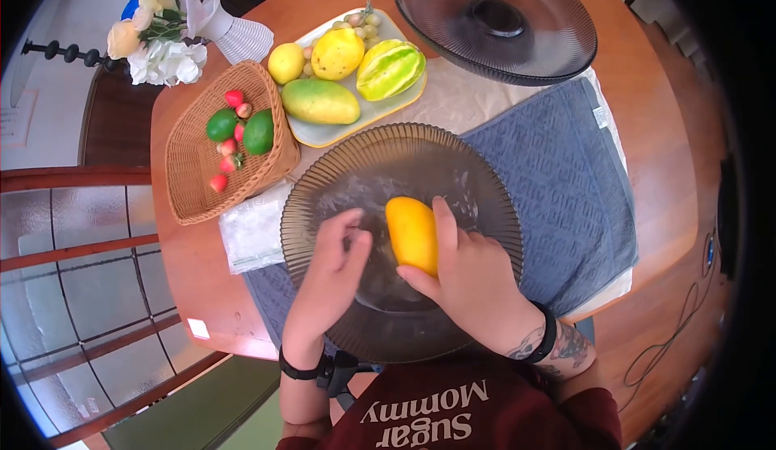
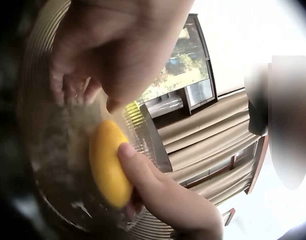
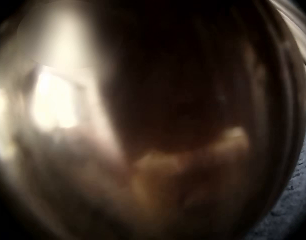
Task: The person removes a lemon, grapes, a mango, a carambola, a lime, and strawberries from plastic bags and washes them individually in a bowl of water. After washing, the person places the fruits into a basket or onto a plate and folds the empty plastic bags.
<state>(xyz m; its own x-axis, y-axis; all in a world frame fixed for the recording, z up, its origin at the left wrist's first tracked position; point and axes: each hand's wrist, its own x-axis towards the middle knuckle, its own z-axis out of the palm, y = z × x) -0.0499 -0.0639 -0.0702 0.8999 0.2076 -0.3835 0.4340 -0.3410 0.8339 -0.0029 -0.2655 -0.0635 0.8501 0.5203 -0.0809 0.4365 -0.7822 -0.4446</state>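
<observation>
A yellow mango (image 1: 413, 235) is held over a ribbed, dark see-through bowl (image 1: 398, 145) by the right hand (image 1: 477, 284), its thumb on the near side and fingers on the far side. Beside it, to the left, the left hand (image 1: 330, 272) hangs over the bowl with loosely bent fingers and holds nothing. In the left wrist view the mango (image 2: 110, 164) is pinched by the right hand (image 2: 168, 195), while the left hand (image 2: 118, 50) is apart from it. The right wrist view shows only blurred dark, shiny surfaces.
Behind the bowl, a tray (image 1: 322, 136) carries several fruits. A wicker basket (image 1: 187, 183) with strawberries and green fruits stands left, near a white vase (image 1: 245, 42) of flowers. Another ribbed dish (image 1: 558, 26) lies at the back right, beyond a blue towel (image 1: 558, 183).
</observation>
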